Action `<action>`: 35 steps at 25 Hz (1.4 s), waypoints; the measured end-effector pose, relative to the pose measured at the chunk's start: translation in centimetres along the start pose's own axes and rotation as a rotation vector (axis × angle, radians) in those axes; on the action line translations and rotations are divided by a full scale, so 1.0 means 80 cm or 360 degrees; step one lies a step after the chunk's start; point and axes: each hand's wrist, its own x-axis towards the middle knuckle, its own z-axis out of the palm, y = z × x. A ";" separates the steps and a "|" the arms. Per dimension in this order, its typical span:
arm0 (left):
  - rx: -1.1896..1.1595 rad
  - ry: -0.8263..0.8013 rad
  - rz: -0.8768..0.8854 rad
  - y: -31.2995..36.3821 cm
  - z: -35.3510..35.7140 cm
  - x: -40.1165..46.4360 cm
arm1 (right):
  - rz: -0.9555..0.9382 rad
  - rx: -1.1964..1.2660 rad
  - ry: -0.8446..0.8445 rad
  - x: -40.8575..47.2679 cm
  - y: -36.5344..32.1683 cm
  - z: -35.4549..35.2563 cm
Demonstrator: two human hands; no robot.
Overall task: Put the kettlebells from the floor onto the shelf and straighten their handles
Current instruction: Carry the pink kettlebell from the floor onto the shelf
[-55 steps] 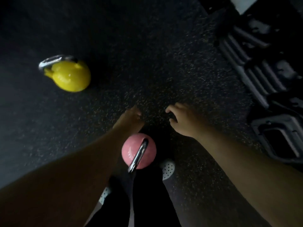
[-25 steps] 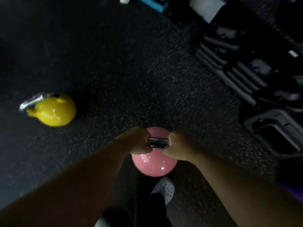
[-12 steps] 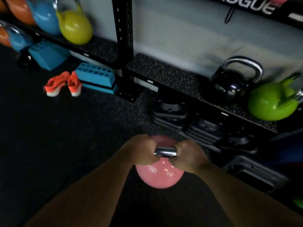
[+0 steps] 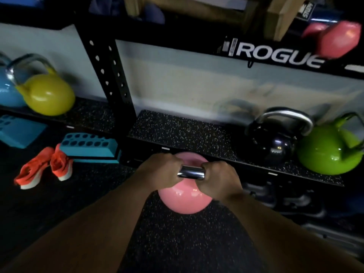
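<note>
A pink kettlebell (image 4: 184,200) with a shiny steel handle hangs off the floor just in front of the low speckled shelf (image 4: 183,133). My left hand (image 4: 160,173) grips the handle's left end and my right hand (image 4: 220,179) grips its right end. On the shelf to the right stand a black kettlebell (image 4: 272,143) and a green kettlebell (image 4: 328,149). A yellow kettlebell (image 4: 47,93) and a blue kettlebell (image 4: 6,89) sit on the shelf bay to the left.
A black rack upright (image 4: 106,71) splits the two shelf bays. Orange shoes (image 4: 44,167) and teal foam blocks (image 4: 88,147) lie on the floor at left. Dark weight plates (image 4: 285,200) are stacked under the shelf at right. Another pink kettlebell (image 4: 338,39) sits on the upper shelf.
Both hands closed on the pink kettlebell's handle and lifted it off the floor. My view swung up from the floor to the rack, and the shelf is now closer.
</note>
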 end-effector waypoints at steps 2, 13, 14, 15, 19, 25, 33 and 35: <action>0.0052 0.0055 0.0073 -0.034 -0.021 0.039 | -0.0003 0.0068 0.0201 0.045 -0.006 -0.005; 0.0219 0.0240 0.0172 -0.192 -0.072 0.203 | 0.0276 0.0025 0.0258 0.261 -0.031 0.005; 0.0177 0.0231 0.0158 -0.200 -0.071 0.209 | 0.0291 0.0049 0.0244 0.274 -0.033 0.007; 0.0121 0.0230 0.0133 -0.207 -0.071 0.217 | 0.0296 0.0058 0.0239 0.286 -0.032 0.009; -0.0103 0.0210 -0.0053 -0.220 -0.071 0.255 | 0.0392 0.0133 0.0159 0.326 -0.018 0.003; -0.0320 0.0212 -0.0333 -0.233 -0.051 0.306 | 0.0407 0.0116 0.0116 0.374 0.000 0.009; -0.0539 0.0092 -0.0333 -0.244 -0.062 0.280 | 0.0331 -0.0399 0.0000 0.362 -0.027 -0.010; -0.0582 0.0129 -0.0402 -0.253 -0.063 0.245 | 0.0069 -0.0357 0.0098 0.345 -0.052 -0.018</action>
